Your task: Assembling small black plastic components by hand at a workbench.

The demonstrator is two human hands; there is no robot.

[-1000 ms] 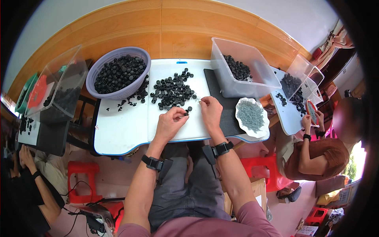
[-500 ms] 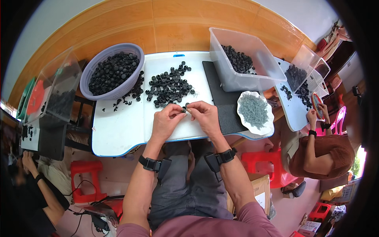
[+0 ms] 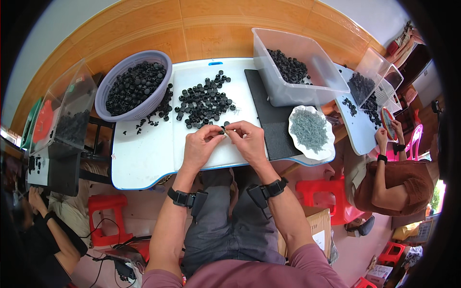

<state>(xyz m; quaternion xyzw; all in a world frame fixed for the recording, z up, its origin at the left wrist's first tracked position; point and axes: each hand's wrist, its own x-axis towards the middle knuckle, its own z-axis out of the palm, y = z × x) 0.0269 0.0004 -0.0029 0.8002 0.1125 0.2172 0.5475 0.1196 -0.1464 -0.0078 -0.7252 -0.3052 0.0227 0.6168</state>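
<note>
Left hand [image 3: 198, 146] pinches a small black piece [image 3: 222, 132] over the bench [image 3: 144, 156], near side of the black pile [image 3: 204, 103], right hand [image 3: 248, 139] in narrow grip beside it, contents unclear; looks mid-fitting, next likely needs steady alignment.

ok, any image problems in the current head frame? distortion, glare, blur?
Head view: fisheye bends the tan wall panel into an arc, corners go black; head view: bright patch at the right rim looks blown out; head view: left rim is dim; head view: left hand and right hand look fairly sharp, but the small dark piece between them lacks detail.
</note>
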